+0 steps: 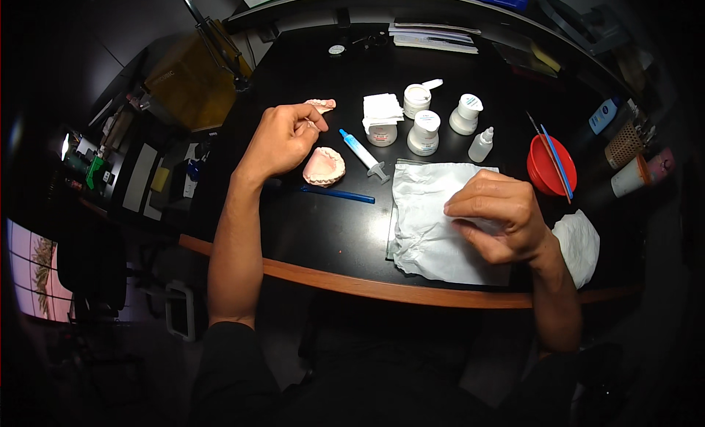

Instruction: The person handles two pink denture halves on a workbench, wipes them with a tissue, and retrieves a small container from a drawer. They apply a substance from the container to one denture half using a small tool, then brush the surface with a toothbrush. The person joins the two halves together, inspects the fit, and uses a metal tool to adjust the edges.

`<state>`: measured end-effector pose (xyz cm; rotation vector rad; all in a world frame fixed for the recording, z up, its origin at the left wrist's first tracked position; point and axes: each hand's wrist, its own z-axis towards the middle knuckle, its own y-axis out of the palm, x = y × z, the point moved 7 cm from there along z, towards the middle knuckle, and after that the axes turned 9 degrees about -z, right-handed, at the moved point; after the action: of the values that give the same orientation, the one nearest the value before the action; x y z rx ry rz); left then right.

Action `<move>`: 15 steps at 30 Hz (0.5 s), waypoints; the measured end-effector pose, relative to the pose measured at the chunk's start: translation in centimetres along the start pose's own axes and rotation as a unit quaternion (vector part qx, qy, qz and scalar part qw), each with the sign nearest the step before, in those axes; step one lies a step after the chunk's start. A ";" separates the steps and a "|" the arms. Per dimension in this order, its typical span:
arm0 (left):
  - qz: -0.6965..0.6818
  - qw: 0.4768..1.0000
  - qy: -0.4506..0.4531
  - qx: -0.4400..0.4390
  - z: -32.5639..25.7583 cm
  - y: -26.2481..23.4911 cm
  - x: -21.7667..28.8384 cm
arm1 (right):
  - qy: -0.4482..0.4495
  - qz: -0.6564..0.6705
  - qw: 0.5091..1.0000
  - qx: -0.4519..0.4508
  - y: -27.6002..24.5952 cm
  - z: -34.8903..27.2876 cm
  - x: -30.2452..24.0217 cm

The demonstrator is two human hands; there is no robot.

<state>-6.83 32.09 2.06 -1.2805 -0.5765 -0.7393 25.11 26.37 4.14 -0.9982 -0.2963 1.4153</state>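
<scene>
Left hand (283, 140) folded beside a far pink cast (324, 104), right hand (503, 212) bent over a white sheet (429, 240)

A dark table (323, 232) fills the middle of a dim room, with an amber box (194, 74) off to the left and a stack of papers (433, 39) at the back. The white sheet lies wrinkled on it, a clear plate (391, 245) showing at its left side. Above the sheet, the right hand has its fingers bent and the thumb near the forefinger; whether they pinch anything cannot be told. The left hand curls its fingers in, partly hiding the far pink cast; a grasp cannot be told either. A red bowl (540, 170) stands farther right, and a near pink cast (323, 170) rests closer to the person.

Four white jars (424, 140) stand behind the sheet, bearing small coloured print; one has its lid open, another carries folded white tissue.

Along the front, the wooden edge (352, 279) curves just beside the sheet's near side. Broad dark tabletop stretches from that edge to a blue tool (341, 196). A narrower gap parts the near pink cast from a syringe (358, 149), and a small dropper bottle (481, 146) stands between the sheet and the jars' right end.
</scene>
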 end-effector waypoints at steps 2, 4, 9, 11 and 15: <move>0.018 0.998 0.009 -0.058 0.1 1.1 0.5 | -0.017 -0.008 1.000 -0.004 0.3 0.6 -2.0; 0.001 0.999 0.026 -0.024 0.0 0.4 0.4 | -0.034 -0.003 0.999 0.010 1.2 0.5 -2.7; 0.090 0.988 -0.105 0.074 -0.2 -2.8 -2.2 | -0.037 -0.033 0.999 0.004 2.2 -0.5 -2.7; 0.109 0.983 -0.107 0.099 -0.2 -2.8 -2.6 | -0.036 -0.048 0.998 0.002 2.5 -0.6 -2.2; 0.137 0.975 -0.105 0.143 0.0 -2.4 -3.1 | -0.054 -0.039 0.997 0.034 1.9 0.2 -2.3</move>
<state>-10.71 32.33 1.25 -1.1442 -0.6358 -0.2808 23.25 24.08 3.75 -0.8475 -0.3592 1.4015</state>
